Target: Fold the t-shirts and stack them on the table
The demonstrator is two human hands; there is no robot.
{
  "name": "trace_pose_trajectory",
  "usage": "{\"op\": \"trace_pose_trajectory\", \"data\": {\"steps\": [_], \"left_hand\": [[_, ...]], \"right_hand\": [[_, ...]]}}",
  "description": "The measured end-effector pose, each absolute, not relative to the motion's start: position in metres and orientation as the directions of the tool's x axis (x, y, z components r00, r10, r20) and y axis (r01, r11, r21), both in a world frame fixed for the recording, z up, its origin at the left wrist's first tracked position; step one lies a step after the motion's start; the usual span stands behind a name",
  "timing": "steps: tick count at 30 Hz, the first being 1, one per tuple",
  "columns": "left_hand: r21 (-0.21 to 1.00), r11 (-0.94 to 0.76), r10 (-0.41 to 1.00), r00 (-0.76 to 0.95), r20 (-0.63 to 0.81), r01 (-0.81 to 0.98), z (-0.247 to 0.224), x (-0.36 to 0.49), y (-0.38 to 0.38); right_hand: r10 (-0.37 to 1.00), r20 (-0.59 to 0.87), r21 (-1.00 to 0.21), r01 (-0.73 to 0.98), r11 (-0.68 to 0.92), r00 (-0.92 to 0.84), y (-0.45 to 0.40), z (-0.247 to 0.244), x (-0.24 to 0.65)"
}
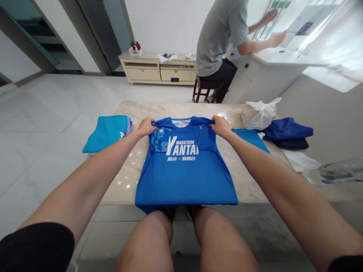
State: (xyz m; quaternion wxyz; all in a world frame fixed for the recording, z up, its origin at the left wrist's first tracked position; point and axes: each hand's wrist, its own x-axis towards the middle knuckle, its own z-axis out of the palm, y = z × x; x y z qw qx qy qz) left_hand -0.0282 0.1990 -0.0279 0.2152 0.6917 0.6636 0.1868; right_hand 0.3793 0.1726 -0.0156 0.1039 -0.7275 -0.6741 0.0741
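bare knees (151, 236) sat beneath a pale marble table (249, 185) as the left hand (146, 127) and right hand (221, 126), held wide apart, each pinched a shoulder of a soft, lightweight blue polyester marathon t-shirt (181, 166).

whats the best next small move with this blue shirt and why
Probably bring the shoulders forward and down, folding the top over toward you. Your left hand and right hand pinch the shoulders of the blue Yantai marathon shirt, its body lies flat on the marble-topped table, and a folded teal garment sits beside it.
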Motion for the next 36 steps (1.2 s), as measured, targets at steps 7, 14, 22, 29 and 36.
{"op": "trace_pose_trajectory", "data": {"steps": [7,14,22,29,36], "left_hand": [[0.427,-0.137,0.962,0.017,0.273,0.894,0.023,-0.018,0.262],[0.409,-0.278,0.879,0.059,0.473,0.869,0.043,-0.047,0.172],[0.318,-0.407,0.912,0.363,0.191,0.856,-0.053,-0.094,-0.004],[0.158,-0.497,0.867,0.487,0.104,0.853,-0.057,-0.106,-0.016],[0.208,-0.634,0.771,0.631,0.089,0.745,-0.056,-0.099,-0.014]], "right_hand": [[0.921,0.371,-0.366,0.93,0.027,0.119,0.236,0.013,0.376],[0.863,0.505,-0.374,0.907,0.193,0.024,0.148,0.045,0.398],[0.876,0.244,-0.181,0.868,0.463,-0.417,-0.029,-0.065,0.436],[0.862,0.112,-0.065,0.862,0.503,-0.495,-0.04,-0.069,0.437],[0.75,0.152,-0.046,0.753,0.656,-0.644,-0.039,-0.065,0.44]]}}
